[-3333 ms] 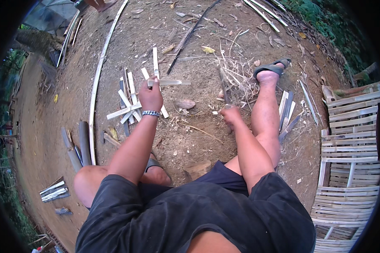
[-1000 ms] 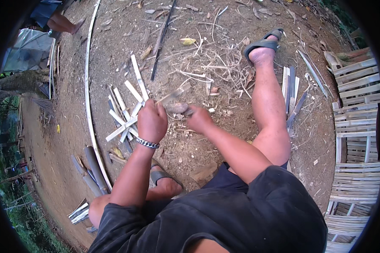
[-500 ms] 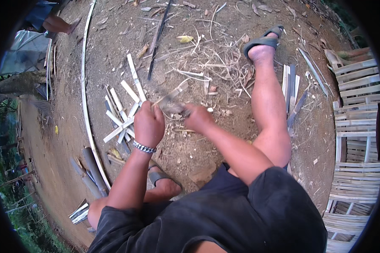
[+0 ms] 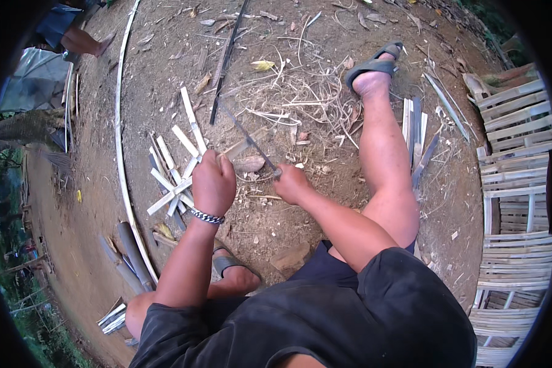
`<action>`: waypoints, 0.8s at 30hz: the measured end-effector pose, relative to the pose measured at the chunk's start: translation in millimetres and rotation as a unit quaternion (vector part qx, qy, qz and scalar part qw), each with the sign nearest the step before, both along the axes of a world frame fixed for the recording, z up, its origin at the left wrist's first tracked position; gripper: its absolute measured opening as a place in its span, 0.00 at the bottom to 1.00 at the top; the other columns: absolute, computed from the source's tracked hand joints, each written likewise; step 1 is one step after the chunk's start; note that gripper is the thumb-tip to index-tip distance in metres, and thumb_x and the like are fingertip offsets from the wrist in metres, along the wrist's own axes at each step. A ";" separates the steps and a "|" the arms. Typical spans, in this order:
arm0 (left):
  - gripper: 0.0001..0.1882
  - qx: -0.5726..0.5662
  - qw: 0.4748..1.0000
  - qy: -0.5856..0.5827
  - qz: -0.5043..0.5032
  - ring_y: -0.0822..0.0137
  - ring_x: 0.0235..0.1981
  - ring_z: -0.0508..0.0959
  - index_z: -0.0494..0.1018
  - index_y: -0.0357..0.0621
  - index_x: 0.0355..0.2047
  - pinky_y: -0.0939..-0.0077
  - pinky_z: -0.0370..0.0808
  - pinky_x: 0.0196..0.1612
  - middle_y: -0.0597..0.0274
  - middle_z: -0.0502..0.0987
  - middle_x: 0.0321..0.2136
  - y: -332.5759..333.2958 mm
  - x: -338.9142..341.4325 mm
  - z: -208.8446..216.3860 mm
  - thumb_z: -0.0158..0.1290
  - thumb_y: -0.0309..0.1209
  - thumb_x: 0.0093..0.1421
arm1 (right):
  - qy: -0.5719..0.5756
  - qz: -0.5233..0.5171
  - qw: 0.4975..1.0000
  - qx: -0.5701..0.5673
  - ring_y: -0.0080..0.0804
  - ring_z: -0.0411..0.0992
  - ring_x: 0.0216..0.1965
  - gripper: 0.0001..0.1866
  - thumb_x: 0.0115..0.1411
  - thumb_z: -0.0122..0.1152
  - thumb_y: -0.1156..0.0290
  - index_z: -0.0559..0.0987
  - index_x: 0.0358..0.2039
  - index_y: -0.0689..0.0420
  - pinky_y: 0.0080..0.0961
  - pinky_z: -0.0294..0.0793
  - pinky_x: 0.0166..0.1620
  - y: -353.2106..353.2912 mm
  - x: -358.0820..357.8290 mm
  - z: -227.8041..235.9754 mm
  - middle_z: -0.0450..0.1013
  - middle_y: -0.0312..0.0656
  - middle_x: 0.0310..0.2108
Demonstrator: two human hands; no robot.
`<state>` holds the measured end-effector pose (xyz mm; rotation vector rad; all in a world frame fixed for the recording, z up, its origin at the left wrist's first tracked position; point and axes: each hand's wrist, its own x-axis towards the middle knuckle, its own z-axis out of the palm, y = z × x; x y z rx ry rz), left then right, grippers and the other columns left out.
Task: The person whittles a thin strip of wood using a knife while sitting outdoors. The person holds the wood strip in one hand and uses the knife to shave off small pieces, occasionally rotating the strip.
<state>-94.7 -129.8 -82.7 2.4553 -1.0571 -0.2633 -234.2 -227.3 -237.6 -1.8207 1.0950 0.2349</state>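
My left hand (image 4: 214,184), with a chain bracelet at the wrist, is closed around a pale bamboo strip (image 4: 235,149) that points up and to the right. My right hand (image 4: 292,184) grips a long, thin-bladed knife (image 4: 251,141) by its handle. The dark blade slants up to the left and crosses the strip in this view; whether they touch I cannot tell. Just beyond my hands, a brownish piece of wood (image 4: 249,164) lies on the ground. Split bamboo pieces (image 4: 176,187) lie crossed beside my left hand.
Thin shavings (image 4: 310,107) litter the dirt ahead. A long pale pole (image 4: 120,122) runs along the left, near dark bamboo lengths (image 4: 135,251). More strips (image 4: 416,126) lie beyond my right leg. A slatted bamboo frame (image 4: 515,184) stands at right. Another person's leg (image 4: 83,42) shows far left.
The knife, blurred before, now shows its blade slanting up to the left. My right hand has shifted slightly right and down. My left hand stays closed on the strip.
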 end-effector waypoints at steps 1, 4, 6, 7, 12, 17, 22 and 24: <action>0.10 -0.024 0.999 -0.028 -0.016 0.37 0.24 0.77 0.70 0.33 0.29 0.47 0.72 0.29 0.35 0.74 0.19 -0.9 4.5 -3.8 0.49 0.30 0.63 | -0.002 -0.001 1.000 0.009 0.51 0.79 0.40 0.14 0.54 0.58 0.73 0.81 0.41 0.61 0.43 0.78 0.43 -5.3 -4.3 -3.6 0.79 0.56 0.38; 0.11 -0.017 0.999 0.019 -0.019 0.37 0.24 0.77 0.70 0.32 0.29 0.48 0.73 0.29 0.36 0.74 0.19 -7.3 1.7 0.6 0.50 0.30 0.63 | 0.027 0.029 0.999 -0.016 0.56 0.78 0.35 0.11 0.54 0.57 0.69 0.80 0.33 0.62 0.45 0.77 0.40 -26.7 -27.4 -63.8 0.78 0.58 0.33; 0.11 -0.008 1.000 -0.013 -0.018 0.38 0.24 0.78 0.71 0.31 0.30 0.49 0.73 0.29 0.35 0.75 0.19 0.8 -1.5 -6.1 0.50 0.30 0.63 | 0.028 0.023 0.998 -0.042 0.56 0.78 0.35 0.11 0.54 0.57 0.69 0.80 0.33 0.62 0.45 0.77 0.40 -3.2 -17.6 -47.3 0.78 0.58 0.33; 0.11 -0.002 1.000 -0.013 -0.012 0.38 0.24 0.78 0.71 0.31 0.30 0.49 0.74 0.30 0.35 0.75 0.19 6.8 -4.0 -4.9 0.50 0.30 0.63 | 0.039 0.020 0.999 -0.004 0.52 0.79 0.42 0.13 0.54 0.60 0.69 0.82 0.38 0.63 0.42 0.78 0.44 2.8 -12.0 -33.6 0.79 0.56 0.39; 0.11 -0.029 0.999 -0.010 0.011 0.39 0.25 0.78 0.73 0.32 0.30 0.51 0.74 0.31 0.36 0.76 0.20 13.1 18.6 -1.9 0.50 0.30 0.63 | 0.086 0.024 0.996 0.018 0.52 0.79 0.40 0.15 0.52 0.62 0.65 0.83 0.34 0.64 0.41 0.78 0.44 -11.0 -43.7 -63.8 0.79 0.57 0.39; 0.10 0.044 0.997 -0.010 -0.065 0.40 0.26 0.78 0.72 0.33 0.31 0.49 0.74 0.32 0.38 0.76 0.22 17.6 36.5 20.2 0.49 0.30 0.64 | 0.003 -0.044 0.997 0.064 0.41 0.78 0.29 0.11 0.53 0.61 0.66 0.81 0.29 0.61 0.37 0.76 0.35 0.5 -41.6 -74.8 0.79 0.49 0.28; 0.08 0.059 0.982 -0.083 -0.162 0.38 0.26 0.77 0.69 0.35 0.34 0.47 0.74 0.32 0.38 0.76 0.21 33.7 33.6 9.4 0.50 0.29 0.63 | -0.059 0.042 0.997 0.040 0.47 0.79 0.38 0.18 0.58 0.57 0.67 0.79 0.47 0.60 0.41 0.78 0.42 24.9 -7.6 39.0 0.79 0.53 0.37; 0.07 0.054 0.980 -0.094 -0.166 0.38 0.25 0.77 0.69 0.36 0.35 0.48 0.74 0.31 0.40 0.76 0.20 37.3 31.8 7.8 0.50 0.29 0.63 | -0.126 0.086 0.988 -0.002 0.43 0.78 0.36 0.17 0.60 0.56 0.70 0.77 0.49 0.59 0.39 0.78 0.40 28.1 3.5 59.6 0.79 0.50 0.37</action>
